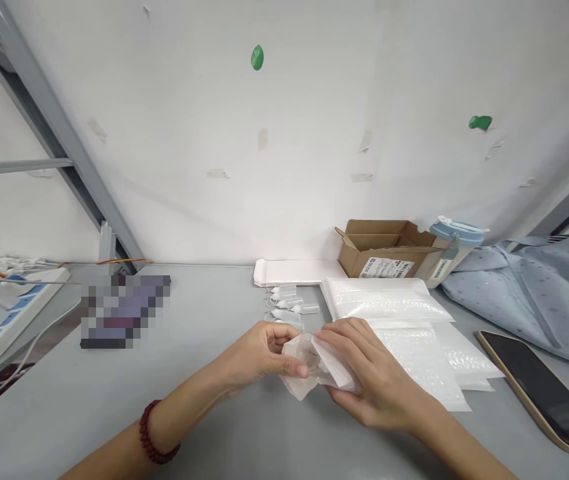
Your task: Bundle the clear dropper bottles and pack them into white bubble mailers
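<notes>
Over the front middle of the table, both hands hold a white bubble bag (309,357), its mouth spread and facing me. My left hand (267,357) pinches the left rim, its thumb over the opening. My right hand (364,367) wraps round the right side of the bag. What lies inside the bag I cannot make out. Just behind the hands are several small clear plastic bottles (284,303) with white tips and thin loops. Right of my right hand lies a pile of flat white bubble bags (414,347).
At the back stand an open cardboard box (389,250), a lidded cup (451,250) and a flat white packet (301,271). To the right are blue cloth (519,290) and a phone (544,387). A blurred-out object (127,310) and a power strip (11,313) lie left.
</notes>
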Demonstrator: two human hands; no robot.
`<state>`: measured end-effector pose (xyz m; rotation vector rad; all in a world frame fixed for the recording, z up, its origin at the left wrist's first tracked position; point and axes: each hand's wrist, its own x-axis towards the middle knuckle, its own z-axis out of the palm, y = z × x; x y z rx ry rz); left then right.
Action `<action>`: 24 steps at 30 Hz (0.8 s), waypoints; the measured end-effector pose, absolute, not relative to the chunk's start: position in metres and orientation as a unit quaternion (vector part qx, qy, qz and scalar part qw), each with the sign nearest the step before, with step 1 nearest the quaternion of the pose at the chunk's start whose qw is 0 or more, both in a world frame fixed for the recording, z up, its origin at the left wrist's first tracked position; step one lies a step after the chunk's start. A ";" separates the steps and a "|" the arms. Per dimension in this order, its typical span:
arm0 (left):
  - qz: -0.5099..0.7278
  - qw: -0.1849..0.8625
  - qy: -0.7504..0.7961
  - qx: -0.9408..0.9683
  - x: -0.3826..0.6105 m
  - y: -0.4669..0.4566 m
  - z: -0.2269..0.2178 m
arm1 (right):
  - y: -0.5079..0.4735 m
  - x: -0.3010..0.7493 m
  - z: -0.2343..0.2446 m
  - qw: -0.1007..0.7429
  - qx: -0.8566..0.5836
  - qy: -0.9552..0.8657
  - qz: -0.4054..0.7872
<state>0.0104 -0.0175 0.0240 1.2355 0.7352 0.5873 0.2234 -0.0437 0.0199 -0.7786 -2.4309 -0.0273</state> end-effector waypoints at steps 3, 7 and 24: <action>0.280 0.693 0.372 0.551 0.016 -0.021 0.021 | -0.046 0.220 0.020 0.295 -0.276 -0.915 -0.017; 0.293 0.683 0.402 0.535 0.024 -0.027 0.018 | -0.050 0.216 0.018 0.282 -0.257 -0.924 -0.022; 0.454 0.632 0.424 0.463 0.030 -0.031 0.013 | -0.047 0.209 0.012 0.201 -0.282 -0.895 -0.280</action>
